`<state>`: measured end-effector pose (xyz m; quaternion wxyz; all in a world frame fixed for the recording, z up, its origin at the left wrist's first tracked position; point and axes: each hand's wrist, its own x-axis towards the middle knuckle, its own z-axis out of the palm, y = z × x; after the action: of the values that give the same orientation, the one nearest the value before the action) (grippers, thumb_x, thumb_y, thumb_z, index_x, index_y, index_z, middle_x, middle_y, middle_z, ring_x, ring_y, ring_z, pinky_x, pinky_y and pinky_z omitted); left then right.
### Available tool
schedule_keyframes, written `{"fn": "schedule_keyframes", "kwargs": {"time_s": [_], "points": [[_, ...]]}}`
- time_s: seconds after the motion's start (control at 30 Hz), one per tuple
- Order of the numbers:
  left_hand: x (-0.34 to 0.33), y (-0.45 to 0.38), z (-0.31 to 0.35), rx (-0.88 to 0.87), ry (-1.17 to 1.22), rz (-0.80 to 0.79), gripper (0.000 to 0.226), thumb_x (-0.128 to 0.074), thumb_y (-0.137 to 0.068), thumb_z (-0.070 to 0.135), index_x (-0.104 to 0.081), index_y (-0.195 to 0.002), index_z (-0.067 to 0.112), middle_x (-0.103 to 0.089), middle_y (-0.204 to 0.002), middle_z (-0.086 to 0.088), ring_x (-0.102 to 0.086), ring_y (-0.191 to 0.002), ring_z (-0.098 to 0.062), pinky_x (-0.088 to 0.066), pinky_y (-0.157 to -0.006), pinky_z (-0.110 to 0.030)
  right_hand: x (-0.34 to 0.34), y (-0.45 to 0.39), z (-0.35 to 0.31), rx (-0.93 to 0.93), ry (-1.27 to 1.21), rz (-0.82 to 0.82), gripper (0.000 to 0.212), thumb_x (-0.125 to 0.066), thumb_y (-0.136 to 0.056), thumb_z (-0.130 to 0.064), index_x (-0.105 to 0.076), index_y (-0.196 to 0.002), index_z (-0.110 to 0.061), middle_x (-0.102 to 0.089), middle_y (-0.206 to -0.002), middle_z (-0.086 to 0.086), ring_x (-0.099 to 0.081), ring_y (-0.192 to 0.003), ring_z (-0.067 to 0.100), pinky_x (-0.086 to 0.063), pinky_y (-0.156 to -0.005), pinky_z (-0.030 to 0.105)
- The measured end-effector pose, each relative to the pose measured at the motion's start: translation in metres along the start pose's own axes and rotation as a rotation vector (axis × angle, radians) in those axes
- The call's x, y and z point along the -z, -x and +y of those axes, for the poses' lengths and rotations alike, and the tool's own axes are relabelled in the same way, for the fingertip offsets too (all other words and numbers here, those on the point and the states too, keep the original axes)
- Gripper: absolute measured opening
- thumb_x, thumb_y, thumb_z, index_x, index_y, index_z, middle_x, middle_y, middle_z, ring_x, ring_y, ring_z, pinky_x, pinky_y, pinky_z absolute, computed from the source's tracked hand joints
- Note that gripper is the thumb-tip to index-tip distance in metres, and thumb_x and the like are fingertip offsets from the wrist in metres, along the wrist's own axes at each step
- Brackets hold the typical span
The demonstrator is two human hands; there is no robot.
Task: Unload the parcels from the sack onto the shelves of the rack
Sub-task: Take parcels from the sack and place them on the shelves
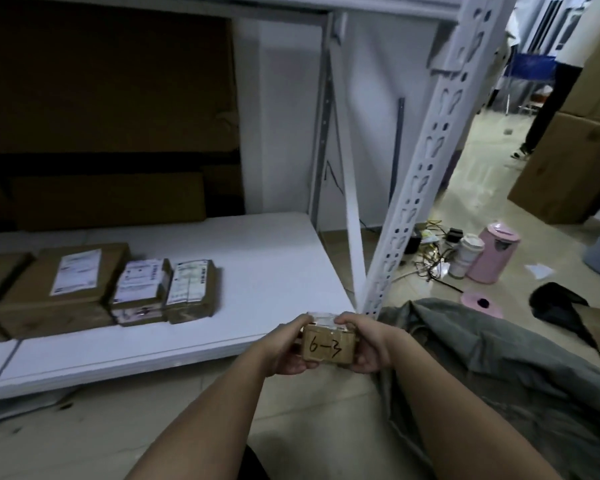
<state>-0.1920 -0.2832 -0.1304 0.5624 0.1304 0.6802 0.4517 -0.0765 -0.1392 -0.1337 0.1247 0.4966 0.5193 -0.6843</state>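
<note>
A small brown parcel [328,346] marked "6-3" is held in front of the low white shelf [274,271] of the rack, near its right front corner. My left hand [286,349] grips its left side and my right hand [368,344] grips its right side. On the shelf to the left lie several brown parcels with white labels: a large one [63,289], a middle one [141,292] and a smaller one [192,291]. The grey sack [492,368] lies crumpled on the floor to my right.
The rack's perforated white post [426,161] rises just beyond my hands. Large dark cardboard sheets [108,84] stand behind the shelf. On the floor to the right are a pink bin [496,252], a white cup, cables, a black bag [558,303] and big cartons [565,164]. A person's legs stand far right.
</note>
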Motion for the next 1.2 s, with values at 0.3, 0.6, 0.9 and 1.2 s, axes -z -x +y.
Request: {"fn": "schedule_keyframes", "kwargs": {"time_s": [0.3,0.6,0.9,1.2], "points": [[0.082,0.018,-0.027,-0.119,0.148,0.282,0.047,-0.051,-0.09,0.049,-0.057,-0.117,0.01,-0.068,-0.077,-0.004,-0.065,-0.051,-0.016,-0.046,-0.049,-0.019,-0.102,-0.017,-0.021,0.153,0.027,-0.078,0.028,-0.056,-0.088,-0.047,-0.058,-0.09,-0.019,-0.062,-0.078,0.003,-0.059,-0.068,0.017,-0.045,-0.055,0.021],[0.123,0.026,-0.049,-0.183,0.207,0.391,0.027,-0.061,-0.091,0.024,-0.052,-0.114,0.013,-0.063,-0.097,-0.006,-0.062,-0.081,-0.02,-0.051,-0.074,-0.031,-0.168,-0.048,-0.019,0.366,-0.092,0.086,0.049,-0.058,-0.094,-0.04,-0.038,-0.128,-0.011,-0.056,-0.116,0.01,-0.061,-0.091,0.024,-0.052,-0.054,0.027],[0.128,0.004,-0.064,-0.201,0.142,0.424,0.041,-0.054,-0.091,0.006,-0.037,-0.128,0.009,-0.057,-0.113,-0.01,-0.055,-0.09,-0.016,-0.045,-0.07,-0.025,-0.178,-0.067,-0.006,0.514,0.049,0.099,0.047,-0.063,-0.091,-0.018,-0.038,-0.13,-0.014,-0.055,-0.124,0.003,-0.056,-0.108,0.021,-0.047,-0.071,0.028],[0.129,-0.008,-0.068,-0.213,0.105,0.42,0.056,-0.058,-0.087,0.014,-0.041,-0.138,0.029,-0.054,-0.127,-0.007,-0.055,-0.099,-0.019,-0.047,-0.064,-0.024,-0.177,-0.091,0.0,0.67,0.191,0.175,0.055,-0.057,-0.086,0.007,-0.04,-0.137,-0.004,-0.059,-0.124,0.008,-0.056,-0.105,0.016,-0.046,-0.091,0.028]]}}
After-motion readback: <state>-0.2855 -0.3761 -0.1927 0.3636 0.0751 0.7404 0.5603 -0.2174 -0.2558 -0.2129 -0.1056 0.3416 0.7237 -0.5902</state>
